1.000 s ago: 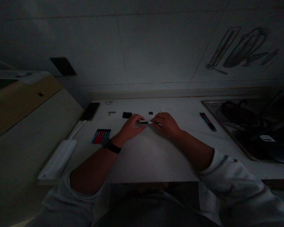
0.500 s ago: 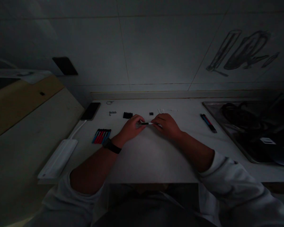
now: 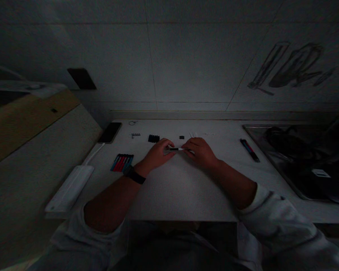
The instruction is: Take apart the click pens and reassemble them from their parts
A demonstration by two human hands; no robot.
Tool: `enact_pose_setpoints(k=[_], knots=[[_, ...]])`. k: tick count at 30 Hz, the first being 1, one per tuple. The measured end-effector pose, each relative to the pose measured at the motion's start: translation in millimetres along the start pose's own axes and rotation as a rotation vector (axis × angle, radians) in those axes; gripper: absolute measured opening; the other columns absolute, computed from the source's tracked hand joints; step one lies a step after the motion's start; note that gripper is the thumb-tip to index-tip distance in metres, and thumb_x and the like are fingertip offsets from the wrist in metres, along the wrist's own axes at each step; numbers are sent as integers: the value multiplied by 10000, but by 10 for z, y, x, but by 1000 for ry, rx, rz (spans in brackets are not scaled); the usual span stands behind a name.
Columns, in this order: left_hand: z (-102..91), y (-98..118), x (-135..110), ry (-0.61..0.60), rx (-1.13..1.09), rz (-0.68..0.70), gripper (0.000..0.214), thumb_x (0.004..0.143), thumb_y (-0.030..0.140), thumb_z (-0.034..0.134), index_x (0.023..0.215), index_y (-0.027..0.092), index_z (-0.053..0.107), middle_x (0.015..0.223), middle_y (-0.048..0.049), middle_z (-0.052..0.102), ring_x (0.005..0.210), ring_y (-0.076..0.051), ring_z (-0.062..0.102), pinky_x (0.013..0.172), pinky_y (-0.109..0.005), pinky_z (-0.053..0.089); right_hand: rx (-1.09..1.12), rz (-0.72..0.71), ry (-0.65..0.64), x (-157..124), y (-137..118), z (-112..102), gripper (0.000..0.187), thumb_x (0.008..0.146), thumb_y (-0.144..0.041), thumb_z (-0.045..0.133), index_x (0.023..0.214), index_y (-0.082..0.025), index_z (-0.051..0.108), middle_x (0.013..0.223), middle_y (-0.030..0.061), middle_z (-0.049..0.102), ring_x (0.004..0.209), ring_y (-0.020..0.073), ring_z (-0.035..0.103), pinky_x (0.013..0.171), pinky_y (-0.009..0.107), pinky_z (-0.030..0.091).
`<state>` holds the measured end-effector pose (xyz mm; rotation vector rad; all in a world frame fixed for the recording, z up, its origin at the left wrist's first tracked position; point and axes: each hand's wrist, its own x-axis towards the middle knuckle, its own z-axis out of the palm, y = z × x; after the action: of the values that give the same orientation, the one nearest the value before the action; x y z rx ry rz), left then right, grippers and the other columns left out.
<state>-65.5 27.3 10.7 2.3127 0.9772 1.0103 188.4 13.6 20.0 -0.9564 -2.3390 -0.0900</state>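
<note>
In the dim light a thin pen (image 3: 177,149), black at one end and white at the other, lies level between my two hands just above the white counter (image 3: 180,188). My left hand (image 3: 157,154) pinches its black end with closed fingers. My right hand (image 3: 200,150) grips the white end, fingers curled. A dark watch sits on my left wrist. A row of red and blue pens (image 3: 122,162) lies to the left of my left hand.
Small black caps (image 3: 153,138), a tiny black part (image 3: 181,137), little springs (image 3: 135,134) and white pieces (image 3: 193,134) lie beyond my hands. A phone (image 3: 110,132) and a white power strip (image 3: 69,189) sit at left. Two pens (image 3: 249,149) lie by the sink (image 3: 296,158) at right.
The hands keep their hold on the pen and barely shift; the camera has tilted slightly, so everything sits a little lower in the picture.
</note>
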Motion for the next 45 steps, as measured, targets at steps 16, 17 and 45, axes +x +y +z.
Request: enact_pose_setpoints(k=[16, 17, 45], knots=[[3, -4, 6, -39, -32, -37, 165, 996, 345, 618, 1064, 202, 665, 1062, -63, 672, 980, -194, 643, 897, -360, 519, 17, -8, 11, -8, 1, 13, 210, 1015, -337, 612, 1057, -202, 768, 968, 96, 739, 890, 233, 659, 840, 377, 439], [2, -8, 10, -51, -29, -31, 187, 1023, 353, 569, 1021, 199, 674, 1033, -61, 673, 976, -194, 643, 903, -363, 518, 18, -12, 9, -6, -2, 13, 210, 1016, -334, 611, 1056, -202, 769, 968, 97, 739, 890, 233, 658, 840, 377, 440], [-34, -38, 34, 201, 9, 4, 104, 934, 295, 729, 1005, 218, 725, 1038, -48, 654, 1004, -190, 648, 932, -380, 549, 756, 610, 202, 40, 157, 4, 289, 806, -484, 802, 948, -243, 729, 918, 37, 739, 861, 212, 690, 849, 381, 548]])
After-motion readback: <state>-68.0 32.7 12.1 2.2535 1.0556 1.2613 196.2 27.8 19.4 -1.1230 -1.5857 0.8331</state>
